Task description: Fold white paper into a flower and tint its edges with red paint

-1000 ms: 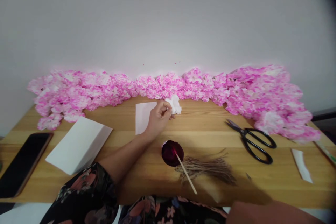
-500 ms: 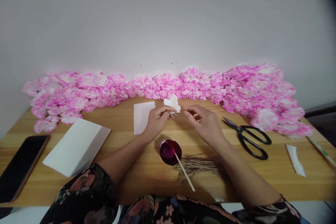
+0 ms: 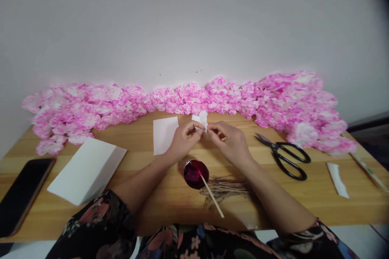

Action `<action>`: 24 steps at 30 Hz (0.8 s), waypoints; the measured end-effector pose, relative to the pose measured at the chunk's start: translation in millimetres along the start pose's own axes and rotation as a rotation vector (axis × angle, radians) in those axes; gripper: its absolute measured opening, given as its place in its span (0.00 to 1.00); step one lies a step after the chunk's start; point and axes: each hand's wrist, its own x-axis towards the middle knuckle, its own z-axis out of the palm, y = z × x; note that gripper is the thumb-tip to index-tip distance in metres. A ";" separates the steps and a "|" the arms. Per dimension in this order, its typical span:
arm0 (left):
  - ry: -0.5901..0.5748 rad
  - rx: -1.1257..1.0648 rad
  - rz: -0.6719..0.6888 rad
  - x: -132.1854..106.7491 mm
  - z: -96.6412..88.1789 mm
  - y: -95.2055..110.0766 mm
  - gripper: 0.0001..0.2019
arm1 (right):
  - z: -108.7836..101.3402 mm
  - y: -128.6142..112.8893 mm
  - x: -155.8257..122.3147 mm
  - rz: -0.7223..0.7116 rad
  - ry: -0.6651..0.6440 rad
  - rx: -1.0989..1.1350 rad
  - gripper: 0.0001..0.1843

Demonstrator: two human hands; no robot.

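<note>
Between my hands, above the far middle of the table, is a small white paper flower (image 3: 202, 118) with ruffled petals. My left hand (image 3: 187, 136) pinches it at its base with thumb and forefinger. My right hand (image 3: 226, 137) has its fingertips closed together right at the flower's right side; whether they grip the paper or a thin strand there is too small to make out. Below my hands stands a round dish of dark magenta liquid (image 3: 192, 175), a wooden stick (image 3: 214, 199) leaning in it. A bundle of thin brown twine (image 3: 232, 188) lies beside the dish.
Pink-and-white paper flowers (image 3: 188, 98) line the back of the wooden table (image 3: 136, 137) along the wall. To the left are a phone (image 3: 26, 194), a stack of white paper (image 3: 85, 170) and a white sheet (image 3: 164, 133). On the right lie black scissors (image 3: 278, 149) and a paper strip (image 3: 337, 180).
My right hand has moved left, closing the gap to the white flower. My left hand keeps its pinch on it. The whole view has shifted slightly.
</note>
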 end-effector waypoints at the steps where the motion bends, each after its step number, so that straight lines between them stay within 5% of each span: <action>1: -0.003 0.023 0.007 -0.3 0.6 0.8 0.05 | 0.2 0.2 -0.2 -0.007 0.011 -0.007 0.08; 13: 0.062 0.190 0.017 -0.2 1.6 -3.6 0.03 | 4.6 -1.0 -1.7 -0.027 0.014 -0.026 0.09; 20: 0.015 -0.247 -0.126 6.0 0.1 -6.2 0.09 | 8.5 7.2 6.0 0.331 -0.004 0.384 0.11; 24: 0.008 -0.324 -0.150 7.4 -1.4 -7.9 0.10 | 7.5 15.9 10.2 0.524 -0.067 0.620 0.14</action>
